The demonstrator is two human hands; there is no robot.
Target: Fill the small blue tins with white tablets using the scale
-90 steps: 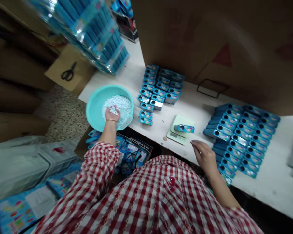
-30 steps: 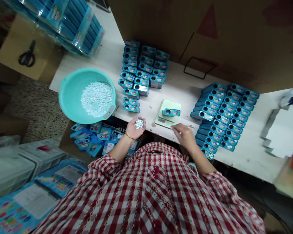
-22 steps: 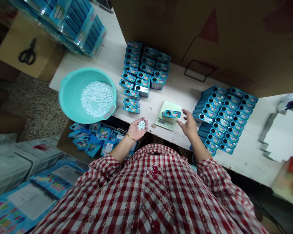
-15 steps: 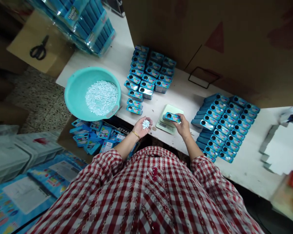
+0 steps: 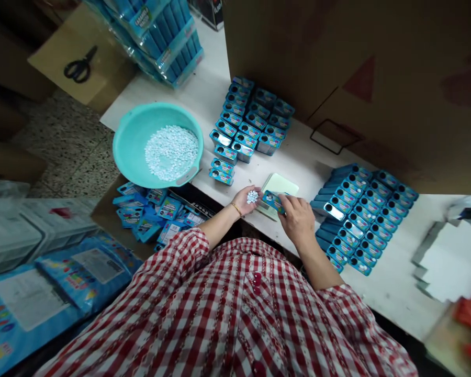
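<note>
Cupped palm up, my left hand (image 5: 246,201) carries a small heap of white candies (image 5: 252,197). My right hand (image 5: 298,214) grips a blue tin (image 5: 273,200), tilted toward the left palm, close to the candies. Behind both hands lies a pale green scale (image 5: 284,184), partly hidden by the tin and fingers. A turquoise basin (image 5: 131,141) with many white candies (image 5: 172,152) stands to the left. Rows of blue tins (image 5: 246,126) with round dark openings stand beyond the hands, and another block of tins (image 5: 361,209) is at the right.
A large cardboard box (image 5: 290,52) rises at the back. Scissors (image 5: 79,67) lie on cardboard at the upper left, beside wrapped packs (image 5: 160,42). Below the basin, a carton holds blue packages (image 5: 149,214). White cut card (image 5: 453,256) lies at the far right.
The tin has come off the scale and moved toward my left palm, now tilted. My right hand has turned over it, and the hands are closer together. The camera view has shifted slightly.
</note>
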